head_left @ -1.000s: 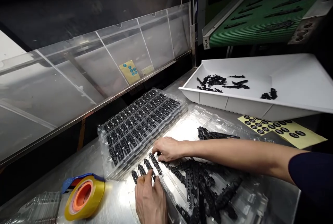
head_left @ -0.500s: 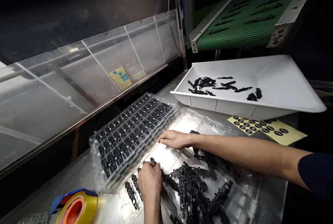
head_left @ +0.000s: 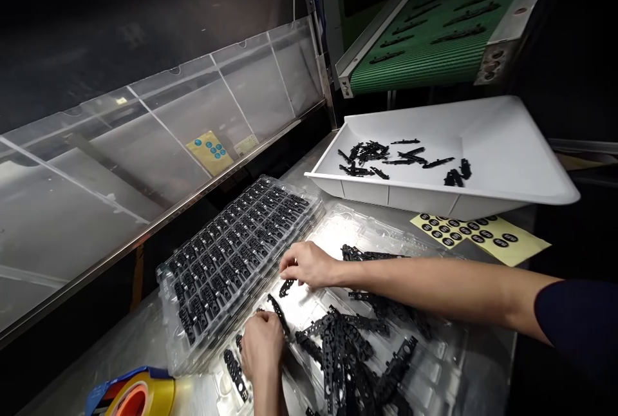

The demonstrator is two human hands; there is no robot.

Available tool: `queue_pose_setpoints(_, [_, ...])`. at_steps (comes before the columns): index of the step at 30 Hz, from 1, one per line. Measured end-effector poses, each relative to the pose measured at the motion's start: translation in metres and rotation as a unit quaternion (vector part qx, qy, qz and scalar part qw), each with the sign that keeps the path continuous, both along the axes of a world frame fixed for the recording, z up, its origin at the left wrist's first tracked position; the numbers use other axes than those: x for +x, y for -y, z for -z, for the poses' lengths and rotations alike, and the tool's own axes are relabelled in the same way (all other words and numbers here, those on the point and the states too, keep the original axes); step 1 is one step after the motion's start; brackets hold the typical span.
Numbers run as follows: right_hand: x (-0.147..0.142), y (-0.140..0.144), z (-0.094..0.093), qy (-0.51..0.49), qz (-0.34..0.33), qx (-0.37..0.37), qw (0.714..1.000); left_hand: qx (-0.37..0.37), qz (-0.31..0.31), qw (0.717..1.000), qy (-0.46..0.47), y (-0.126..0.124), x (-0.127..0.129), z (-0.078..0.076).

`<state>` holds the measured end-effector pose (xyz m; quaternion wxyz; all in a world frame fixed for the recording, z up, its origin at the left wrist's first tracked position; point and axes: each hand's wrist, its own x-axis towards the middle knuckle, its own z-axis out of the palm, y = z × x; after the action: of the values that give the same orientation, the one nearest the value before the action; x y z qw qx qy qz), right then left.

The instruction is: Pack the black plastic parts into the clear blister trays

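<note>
No lettering is showing clearly enough to read. The yellow sheet (head_left: 483, 236) at the worktop's right edge is carrying black oval stickers with marks too small to make out, and the yellow card (head_left: 210, 151) behind the clear guard panel (head_left: 145, 145) is showing only blue dots.

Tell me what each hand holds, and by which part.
Right hand pinches a black part by its upper end. Left hand holds another black part by its near end.
</note>
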<state>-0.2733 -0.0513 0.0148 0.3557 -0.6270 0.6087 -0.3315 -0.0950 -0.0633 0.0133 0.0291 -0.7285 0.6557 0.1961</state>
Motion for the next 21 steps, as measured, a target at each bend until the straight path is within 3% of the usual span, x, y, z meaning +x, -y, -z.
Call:
queue_pose_setpoints(3, [0.010,-0.001,0.006,-0.054,-0.004,0.009,0.999,-0.032,-0.001,0.999,0.032,-0.010,-0.006,-0.003])
queue_pose_setpoints(6, [0.011,-0.004,0.008,-0.082,-0.047,0.020,0.995,-0.048,0.044,0.998,0.026,-0.016,-0.007,-0.001])
queue_pose_setpoints(15, [0.026,0.011,0.020,-0.102,-0.069,0.040,0.992,0.032,0.128,0.989,-0.066,0.005,0.019,0.012])
queue_pose_setpoints(21, [0.022,0.009,0.023,-0.170,-0.116,-0.011,0.978,0.016,0.145,0.988,-0.046,0.005,0.018,0.011])
